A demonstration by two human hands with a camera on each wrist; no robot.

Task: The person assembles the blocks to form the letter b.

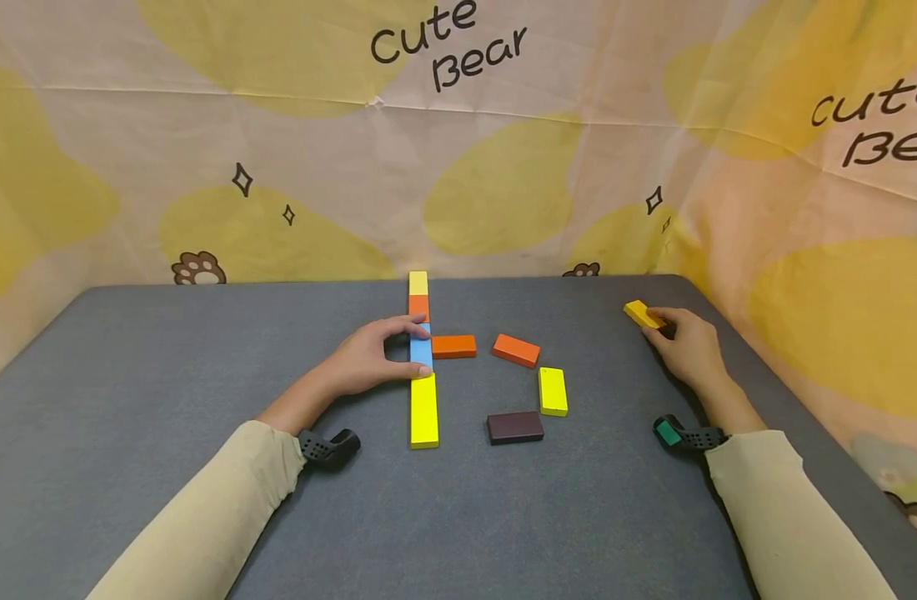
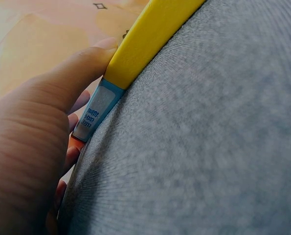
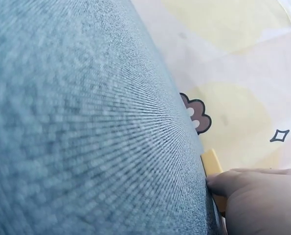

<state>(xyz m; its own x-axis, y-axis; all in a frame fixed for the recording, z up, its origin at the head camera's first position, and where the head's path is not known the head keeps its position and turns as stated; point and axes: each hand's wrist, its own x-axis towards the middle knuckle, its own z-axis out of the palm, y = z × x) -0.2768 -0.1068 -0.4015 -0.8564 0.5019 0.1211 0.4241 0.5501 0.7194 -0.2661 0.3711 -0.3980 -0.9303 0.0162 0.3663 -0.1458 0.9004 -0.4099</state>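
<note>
A straight row of end-to-end blocks runs away from me: a yellow block (image 1: 424, 412) nearest, then a blue block (image 1: 421, 350), an orange block (image 1: 418, 307) and a pale yellow block (image 1: 418, 282) at the far end. My left hand (image 1: 364, 357) holds the blue block between thumb and fingers, the thumb lying where blue meets yellow. Printed characters mark the side of this blue block (image 2: 94, 112) in the left wrist view. At the far right, my right hand (image 1: 687, 342) pinches a golden-yellow block (image 1: 638, 313) low over the table; its palm hides part of it.
Touching the row's right side is an orange block (image 1: 454, 347). Further right lie another orange block (image 1: 515, 350), set at an angle, a bright yellow block (image 1: 553, 392) and a dark brown block (image 1: 514, 427). A printed cloth (image 1: 496, 192) hangs behind the grey table (image 1: 203, 358).
</note>
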